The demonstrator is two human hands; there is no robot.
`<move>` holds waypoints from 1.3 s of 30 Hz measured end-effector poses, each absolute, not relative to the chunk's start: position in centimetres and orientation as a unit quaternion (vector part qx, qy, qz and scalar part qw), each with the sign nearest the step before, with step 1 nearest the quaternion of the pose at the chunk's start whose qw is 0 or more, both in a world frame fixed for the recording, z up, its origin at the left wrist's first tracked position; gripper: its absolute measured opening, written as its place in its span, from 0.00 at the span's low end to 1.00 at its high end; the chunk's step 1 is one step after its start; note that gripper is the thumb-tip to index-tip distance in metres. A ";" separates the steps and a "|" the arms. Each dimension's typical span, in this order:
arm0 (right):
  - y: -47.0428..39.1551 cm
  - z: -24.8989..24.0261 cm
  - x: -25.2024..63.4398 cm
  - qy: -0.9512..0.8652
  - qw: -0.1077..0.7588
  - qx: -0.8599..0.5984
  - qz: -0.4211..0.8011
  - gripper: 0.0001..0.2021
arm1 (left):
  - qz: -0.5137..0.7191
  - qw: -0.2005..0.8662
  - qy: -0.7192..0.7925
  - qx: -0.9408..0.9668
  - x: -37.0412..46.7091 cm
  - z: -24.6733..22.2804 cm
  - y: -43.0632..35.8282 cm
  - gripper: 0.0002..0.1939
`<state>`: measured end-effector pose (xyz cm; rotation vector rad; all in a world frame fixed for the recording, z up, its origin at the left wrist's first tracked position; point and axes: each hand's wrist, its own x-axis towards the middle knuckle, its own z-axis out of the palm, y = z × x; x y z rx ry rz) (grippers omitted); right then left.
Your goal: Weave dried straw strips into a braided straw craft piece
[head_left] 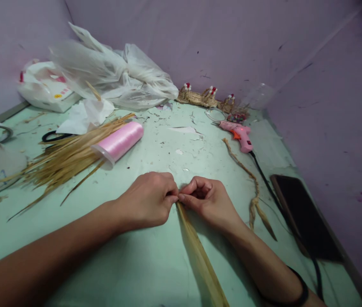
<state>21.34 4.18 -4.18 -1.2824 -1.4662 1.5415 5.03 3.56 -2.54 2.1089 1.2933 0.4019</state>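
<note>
My left hand (150,198) and my right hand (208,200) meet fingertip to fingertip over the middle of the table. Both are closed in a pinch at the far end of a long, yellowish dried leaf strip (196,247). From there the strip runs toward me and out of the bottom of the view. Its pinched end is hidden by my fingers. To the right of my right hand lies a thin twisted length of dried leaf (243,166). Beyond my left hand is a spool of shiny pink ribbon (122,140), lying on a bundle of dried strips (62,157).
A pink glue gun (238,133) with a black cable (268,185) and a phone (305,217) lie at the right. Along the back are a white plastic bag (126,72), a white box (51,87) and woven pieces with red and white beads (198,98).
</note>
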 end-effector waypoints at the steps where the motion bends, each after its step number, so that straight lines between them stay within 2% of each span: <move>1: 4.2 -4.1 21.3 -0.559 0.322 -0.493 0.583 0.06 | 0.147 0.303 0.486 0.806 5.1 -2.5 3.5 0.08; 6: 4.1 -4.0 21.2 -0.548 0.319 -0.517 0.575 0.05 | 0.129 0.296 0.475 0.819 5.1 -2.1 3.4 0.10; 17: 4.0 -4.2 21.2 -0.553 0.323 -0.526 0.559 0.05 | 0.146 0.391 0.512 0.750 4.9 -1.5 4.2 0.10; 28: 3.9 -4.2 21.2 -0.562 0.328 -0.511 0.561 0.05 | 0.149 0.364 0.515 0.762 5.0 -2.2 3.9 0.08; 34: 3.8 -4.7 21.2 -0.609 0.352 -0.502 0.504 0.05 | 0.243 0.399 0.555 0.687 5.5 -2.6 4.3 0.10; 39: 3.4 -5.2 21.3 -0.675 0.394 -0.458 0.423 0.07 | 0.233 0.390 0.567 0.687 5.9 -2.8 4.5 0.08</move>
